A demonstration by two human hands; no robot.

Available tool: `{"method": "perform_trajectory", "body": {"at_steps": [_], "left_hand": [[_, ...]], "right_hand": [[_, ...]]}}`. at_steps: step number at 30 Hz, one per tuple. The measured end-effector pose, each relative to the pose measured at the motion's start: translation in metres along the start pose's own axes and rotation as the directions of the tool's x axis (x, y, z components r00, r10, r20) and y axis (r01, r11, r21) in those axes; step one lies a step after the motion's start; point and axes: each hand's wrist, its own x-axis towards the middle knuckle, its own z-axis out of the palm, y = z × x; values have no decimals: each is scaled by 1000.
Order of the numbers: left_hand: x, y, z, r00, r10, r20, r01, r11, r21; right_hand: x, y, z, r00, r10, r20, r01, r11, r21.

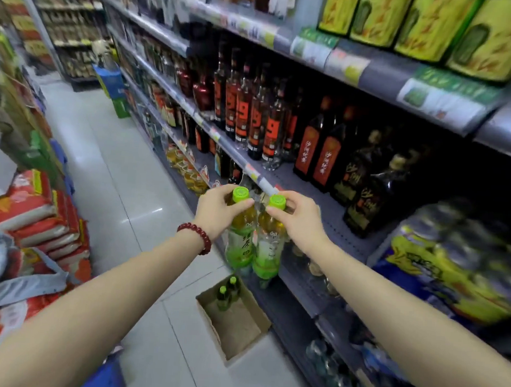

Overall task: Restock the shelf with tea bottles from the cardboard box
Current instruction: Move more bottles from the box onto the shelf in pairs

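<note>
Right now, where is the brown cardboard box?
In the head view, the open brown cardboard box sits on the floor, bottom centre, against the shelf base, below the held bottles.

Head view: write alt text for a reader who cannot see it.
In a shop aisle, the left hand and right hand each grip a green-capped tea bottle by the neck, left bottle and right bottle side by side before a shelf. Below, an open box on the floor holds two more.

Clear glossy plastic tea bottles (254, 247) — matt brown cardboard box (234, 320) — shiny floor tiles (123, 185).
</note>
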Motion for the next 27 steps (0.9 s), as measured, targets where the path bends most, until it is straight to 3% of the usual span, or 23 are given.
{"method": "perform_trajectory", "body": {"at_steps": [6,15,21,27], "left_hand": [[-3,78,-17,983,172,64,-174,984,23],[-13,154,-13,915,341,217,-327,940,-97],[-22,199,6,844,432,316,-370,898,-239],[-38,272,33,726,567,389,-451,820,-352]], "right_hand": [[-20,-60,-46,988,-14,-152,11,1000,-18],[-62,-120,-115,950,-66,-307,30,992,-121],[-89,-151,-167,920,-74,-386,10,986,-165],[-127,-183,-231,854,-107,-509,-10,975,-222]]}}
